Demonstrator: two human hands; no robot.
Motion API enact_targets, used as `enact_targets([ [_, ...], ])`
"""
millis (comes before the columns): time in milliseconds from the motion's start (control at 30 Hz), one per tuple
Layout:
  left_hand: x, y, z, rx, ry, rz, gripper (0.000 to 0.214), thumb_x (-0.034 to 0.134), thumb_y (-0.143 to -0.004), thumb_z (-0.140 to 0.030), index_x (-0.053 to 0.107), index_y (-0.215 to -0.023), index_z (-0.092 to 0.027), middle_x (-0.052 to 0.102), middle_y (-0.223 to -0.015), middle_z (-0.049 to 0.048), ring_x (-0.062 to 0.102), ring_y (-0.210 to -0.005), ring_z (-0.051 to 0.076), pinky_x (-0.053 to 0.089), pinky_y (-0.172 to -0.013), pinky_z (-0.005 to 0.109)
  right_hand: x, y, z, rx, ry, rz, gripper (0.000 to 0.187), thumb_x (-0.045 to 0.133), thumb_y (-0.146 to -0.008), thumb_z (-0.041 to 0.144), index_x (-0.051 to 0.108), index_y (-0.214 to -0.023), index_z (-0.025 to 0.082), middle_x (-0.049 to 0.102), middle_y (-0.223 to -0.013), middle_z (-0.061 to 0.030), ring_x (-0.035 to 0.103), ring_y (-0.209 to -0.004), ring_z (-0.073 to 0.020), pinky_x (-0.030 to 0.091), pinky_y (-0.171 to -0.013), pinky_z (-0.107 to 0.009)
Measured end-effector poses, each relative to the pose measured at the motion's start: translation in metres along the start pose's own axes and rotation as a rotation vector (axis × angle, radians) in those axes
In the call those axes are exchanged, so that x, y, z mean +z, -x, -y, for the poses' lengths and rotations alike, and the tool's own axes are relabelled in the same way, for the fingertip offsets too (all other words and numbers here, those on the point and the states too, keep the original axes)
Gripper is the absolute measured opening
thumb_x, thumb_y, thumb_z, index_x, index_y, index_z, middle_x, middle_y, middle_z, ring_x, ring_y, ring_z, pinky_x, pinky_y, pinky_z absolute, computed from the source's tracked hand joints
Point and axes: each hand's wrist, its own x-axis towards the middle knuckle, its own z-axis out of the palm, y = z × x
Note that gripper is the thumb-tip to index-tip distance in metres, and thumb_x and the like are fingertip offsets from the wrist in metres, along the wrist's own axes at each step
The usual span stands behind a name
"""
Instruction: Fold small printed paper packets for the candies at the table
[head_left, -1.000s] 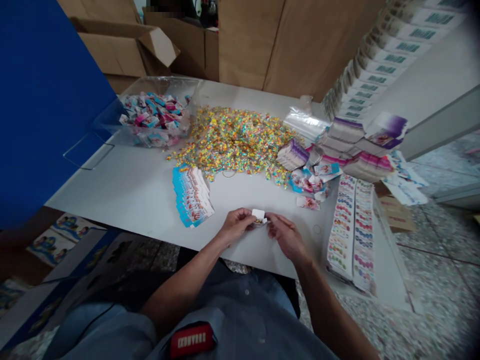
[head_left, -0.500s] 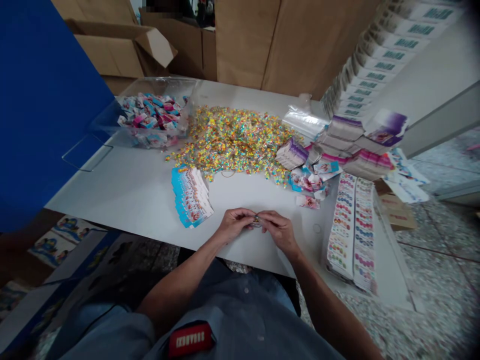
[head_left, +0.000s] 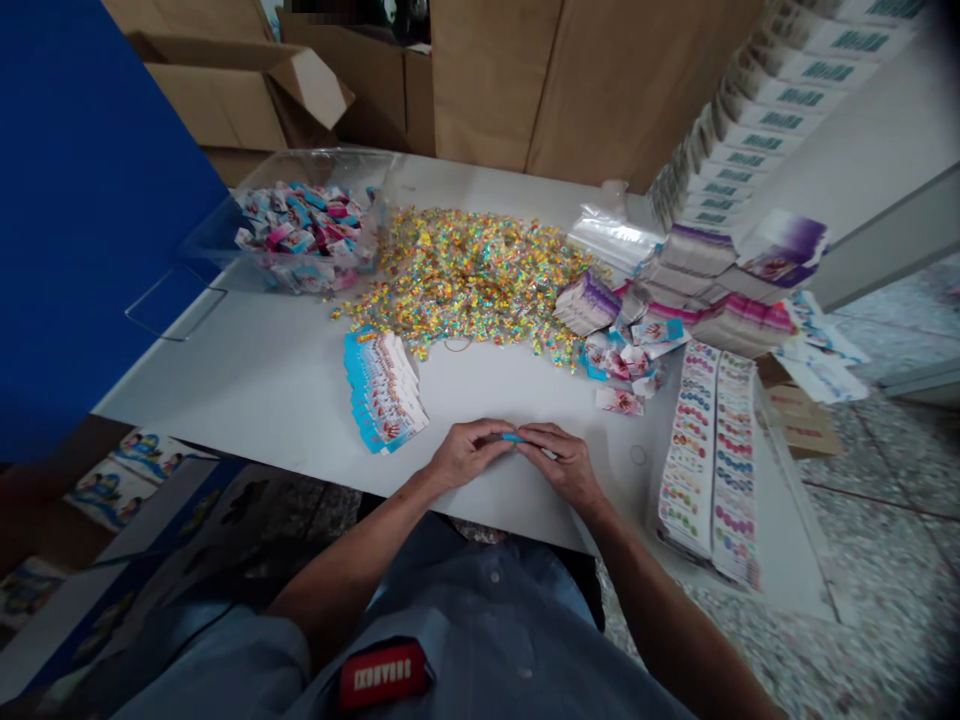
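Close to the front edge of the table, my left hand (head_left: 462, 456) and my right hand (head_left: 561, 464) pinch a small printed card (head_left: 512, 437) from either side. Its blue edge shows between the fingertips; the rest is hidden by the fingers. Left of my hands lies a fanned stack of blue-and-white printed cards (head_left: 384, 390). Beyond my hands spreads a wide heap of small, shiny yellow and multicoloured wrapped pieces (head_left: 480, 275). To the right, several folded cards (head_left: 621, 358) lie in a loose pile, with a single folded card (head_left: 619, 402) nearer me.
At the back left stands a clear plastic bin (head_left: 217, 240) full of folded cards. Card stacks (head_left: 589, 303) and strips of printed stickers (head_left: 694, 450) line the right side. Cardboard boxes (head_left: 480, 90) rise behind the table (head_left: 247, 360). Rubber bands lie on the tabletop.
The card between my fingers has turned, so its blue edge now faces up. My hands stay in nearly the same place, and the view has shifted slightly.
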Motion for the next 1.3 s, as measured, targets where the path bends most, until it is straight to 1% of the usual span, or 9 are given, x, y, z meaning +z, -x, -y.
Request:
enact_targets([
  [133, 0.001, -0.001, -0.003, -0.05, 0.001, -0.007, 0.032, 0.072, -0.087, -0.043, 0.08, -0.108, -0.02, 0.079, -0.097, 0.0078, 0.072, -0.087, 0.019, 0.056, -0.081, 0.028, 0.001, -0.001, 0.001, 0.076, -0.056, 0.006, 0.017, 0.074, -0.091, 0.035, 0.082, -0.105, 0.032, 0.078, -0.1, -0.0052, 0.071, -0.093, -0.0227, 0.059, -0.085, -0.039],
  [433, 0.001, -0.003, -0.006, -0.052, -0.024, -0.012, 0.032, 0.068, -0.09, -0.043, 0.08, -0.105, -0.017, 0.079, -0.091, 0.0072, 0.067, -0.072, 0.015, 0.051, -0.069, 0.025, 0.0, -0.003, 0.0, 0.203, -0.175, 0.014, 0.016, 0.073, -0.09, 0.038, 0.082, -0.1, 0.029, 0.073, -0.09, -0.0027, 0.066, -0.067, -0.0147, 0.056, -0.068, -0.032],
  [633, 0.001, -0.005, -0.006, -0.037, -0.053, -0.015, 0.033, 0.066, -0.091, -0.042, 0.08, -0.104, -0.016, 0.078, -0.085, 0.0065, 0.065, -0.067, 0.014, 0.051, -0.066, 0.025, -0.002, -0.007, 0.005, 0.222, -0.167, 0.025, 0.02, 0.073, -0.089, 0.042, 0.082, -0.098, 0.026, 0.074, -0.089, -0.0036, 0.066, -0.065, -0.0146, 0.058, -0.064, -0.032],
  [733, 0.0, -0.003, -0.007, -0.031, -0.044, 0.017, 0.031, 0.066, -0.091, -0.042, 0.08, -0.103, -0.017, 0.078, -0.089, 0.0073, 0.068, -0.074, 0.016, 0.053, -0.072, 0.026, -0.003, -0.005, 0.003, 0.171, -0.127, 0.037, 0.018, 0.073, -0.089, 0.041, 0.083, -0.098, 0.027, 0.076, -0.092, -0.0051, 0.069, -0.074, -0.0181, 0.06, -0.069, -0.034],
  [867, -0.002, 0.001, -0.003, 0.047, -0.013, 0.043, 0.029, 0.066, -0.093, -0.041, 0.08, -0.105, -0.019, 0.078, -0.106, 0.0108, 0.072, -0.096, 0.021, 0.055, -0.09, 0.032, -0.006, -0.001, 0.0, 0.035, -0.005, 0.042, 0.015, 0.073, -0.091, 0.036, 0.082, -0.102, 0.031, 0.079, -0.102, -0.0056, 0.072, -0.094, -0.0231, 0.061, -0.085, -0.041],
  [1000, -0.003, 0.005, 0.005, 0.166, -0.126, 0.014, 0.024, 0.066, -0.093, -0.035, 0.08, -0.108, -0.023, 0.075, -0.122, 0.0111, 0.07, -0.114, 0.023, 0.053, -0.105, 0.039, -0.007, 0.003, 0.0, -0.019, 0.095, 0.032, 0.015, 0.071, -0.092, 0.035, 0.082, -0.103, 0.033, 0.079, -0.107, -0.0046, 0.074, -0.097, -0.0236, 0.062, -0.09, -0.043],
  [1133, -0.003, 0.009, 0.006, 0.227, -0.24, 0.055, 0.025, 0.065, -0.094, -0.029, 0.079, -0.114, -0.025, 0.076, -0.119, 0.0093, 0.07, -0.115, 0.022, 0.054, -0.106, 0.041, -0.011, 0.006, -0.001, -0.066, 0.138, 0.066, 0.018, 0.07, -0.093, 0.032, 0.081, -0.107, 0.033, 0.079, -0.11, -0.0048, 0.074, -0.099, -0.0235, 0.062, -0.091, -0.043],
  [1233, -0.004, 0.01, 0.005, 0.21, -0.268, 0.054, 0.025, 0.067, -0.093, -0.029, 0.079, -0.114, -0.026, 0.077, -0.119, 0.0085, 0.071, -0.115, 0.023, 0.054, -0.107, 0.041, -0.011, 0.01, -0.005, -0.117, 0.153, 0.09, 0.022, 0.071, -0.092, 0.029, 0.08, -0.112, 0.033, 0.078, -0.115, -0.0058, 0.074, -0.102, -0.024, 0.062, -0.093, -0.044],
  [1300, -0.005, 0.01, 0.006, 0.188, -0.267, 0.045, 0.023, 0.069, -0.091, -0.029, 0.08, -0.112, -0.026, 0.078, -0.117, 0.008, 0.071, -0.114, 0.023, 0.055, -0.107, 0.04, -0.009, 0.012, -0.01, -0.136, 0.17, 0.07, 0.02, 0.07, -0.093, 0.028, 0.08, -0.11, 0.033, 0.078, -0.114, -0.006, 0.074, -0.101, -0.0239, 0.062, -0.092, -0.044],
])
